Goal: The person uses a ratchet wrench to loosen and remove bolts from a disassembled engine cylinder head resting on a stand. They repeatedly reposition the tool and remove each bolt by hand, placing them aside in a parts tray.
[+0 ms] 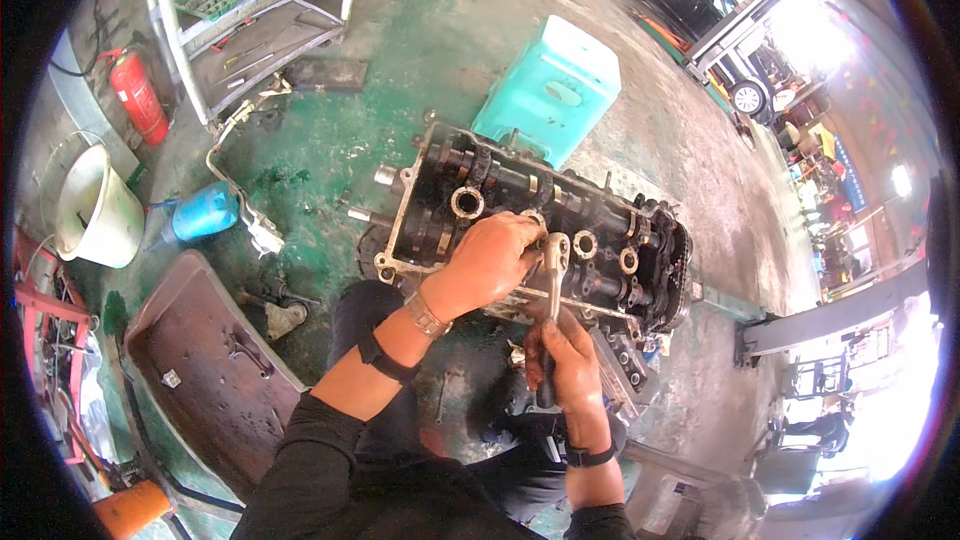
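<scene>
Green stained floor (330, 130), engine (592, 208), metal shelving (280, 26)

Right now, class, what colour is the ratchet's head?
The ratchet's head is silver, seen best in the head view.

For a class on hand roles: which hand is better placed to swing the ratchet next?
Likely the right hand; it grips the ratchet handle, while the left hand is by the ratchet head.

Silver ratchet (555, 278), turquoise stool (528, 88), red extinguisher (138, 98)
</scene>
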Demonstrator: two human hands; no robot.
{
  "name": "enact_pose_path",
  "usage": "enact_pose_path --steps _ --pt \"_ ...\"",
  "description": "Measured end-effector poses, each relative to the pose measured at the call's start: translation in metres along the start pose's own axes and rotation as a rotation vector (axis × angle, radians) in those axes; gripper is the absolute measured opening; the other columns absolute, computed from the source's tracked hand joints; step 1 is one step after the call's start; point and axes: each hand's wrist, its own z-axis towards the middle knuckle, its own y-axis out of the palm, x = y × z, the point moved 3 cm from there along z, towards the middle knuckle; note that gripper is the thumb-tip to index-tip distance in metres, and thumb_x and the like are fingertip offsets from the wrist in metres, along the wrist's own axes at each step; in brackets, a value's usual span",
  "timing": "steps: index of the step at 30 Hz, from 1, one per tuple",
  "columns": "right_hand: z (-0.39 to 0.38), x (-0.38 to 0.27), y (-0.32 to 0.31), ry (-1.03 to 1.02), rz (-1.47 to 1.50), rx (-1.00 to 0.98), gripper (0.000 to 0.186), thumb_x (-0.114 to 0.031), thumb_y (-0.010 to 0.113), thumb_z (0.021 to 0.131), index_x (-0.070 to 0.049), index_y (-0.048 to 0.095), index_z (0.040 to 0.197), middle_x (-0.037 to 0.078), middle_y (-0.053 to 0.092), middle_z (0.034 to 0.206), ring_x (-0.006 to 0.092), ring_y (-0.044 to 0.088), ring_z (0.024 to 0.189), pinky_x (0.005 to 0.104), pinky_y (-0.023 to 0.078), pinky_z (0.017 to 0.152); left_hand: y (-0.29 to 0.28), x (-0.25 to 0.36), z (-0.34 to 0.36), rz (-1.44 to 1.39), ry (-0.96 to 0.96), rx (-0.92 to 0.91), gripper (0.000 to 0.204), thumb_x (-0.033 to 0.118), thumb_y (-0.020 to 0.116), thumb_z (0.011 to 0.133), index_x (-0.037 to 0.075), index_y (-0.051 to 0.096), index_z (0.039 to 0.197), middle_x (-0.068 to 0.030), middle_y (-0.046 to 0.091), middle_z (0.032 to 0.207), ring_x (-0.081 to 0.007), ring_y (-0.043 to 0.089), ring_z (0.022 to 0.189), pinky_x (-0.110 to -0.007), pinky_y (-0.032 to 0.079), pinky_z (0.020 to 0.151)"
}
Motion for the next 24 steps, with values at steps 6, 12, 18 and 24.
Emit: enact_pose_path --steps 6,12,18,24 --pt "-0.001 0.004 0.004 0.064 -0.045 0.048 0.035 -0.023 0.047 0.104 -0.002 0.047 0.131 0.008 0.061 0.085 0.0140 0.055 0.055 0.0264 0.046 0.047 -0.001 0.002 0.000 0.057 0.035 0.038 0.014 0.006 0.064 0.079 -0.001 0.065 0.091 -0.0185 0.065 0.089 -0.0396 0.060 0.090 -0.047 0.048 0.078" --pt "0.002 -0.002 0.011 0.008 0.032 -0.069 0.039 -0.022 0.040 0.106 0.003 0.043 0.136 0.011 0.063 0.086 0.0144 0.057 0.054 0.0253 0.046 0.047 -0.003 0.008 0.002 0.050 -0.066 -0.025 0.020 0.008 0.068 0.082 -0.002 0.069 0.100 -0.0194 0.068 0.099 -0.0389 0.062 0.092 -0.045 0.049 0.081" --pt "0.006 -0.006 0.006 0.050 -0.008 -0.062 0.040 -0.024 0.040 0.107 0.002 0.043 0.136 0.010 0.063 0.086 0.0123 0.055 0.055 0.0241 0.045 0.048 -0.003 0.010 0.004 -0.004 -0.096 -0.018 0.014 0.003 0.068 0.080 -0.001 0.068 0.093 -0.0164 0.067 0.092 -0.0376 0.060 0.088 -0.044 0.048 0.077" --pt "0.008 -0.004 0.002 0.104 -0.003 -0.076 0.039 -0.027 0.043 0.106 -0.001 0.046 0.136 0.007 0.063 0.084 0.0116 0.055 0.056 0.0234 0.045 0.049 -0.002 0.007 0.002 0.012 -0.066 -0.005 0.018 0.002 0.070 0.077 -0.002 0.068 0.094 -0.0173 0.069 0.098 -0.0382 0.061 0.089 -0.043 0.049 0.078"
